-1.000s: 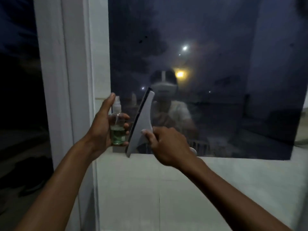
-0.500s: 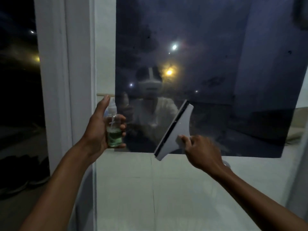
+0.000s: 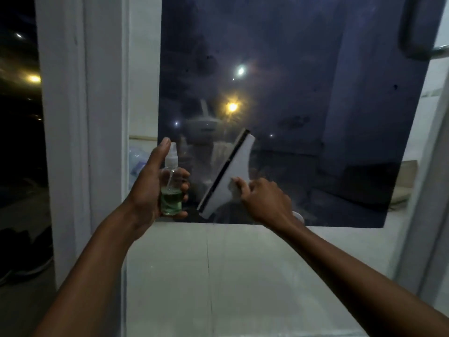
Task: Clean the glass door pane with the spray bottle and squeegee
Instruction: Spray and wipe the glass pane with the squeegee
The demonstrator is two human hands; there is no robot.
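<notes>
Head view: white door frame [image 3: 63, 142] beside pane [image 3: 303, 69].

1. The glass pane [image 3: 303, 98] fills the top and middle, in front of the person.
2. The door frame [image 3: 73, 117] stands to the left of the glass.
3. The left hand [image 3: 150, 190] holds the spray bottle [image 3: 171, 188] near the glass's lower left corner.
4. The squeegee [image 3: 229, 173] is just right of the bottle, tilted, on the glass.
5. The right hand [image 3: 264, 200] holds the squeegee from the right.
</notes>
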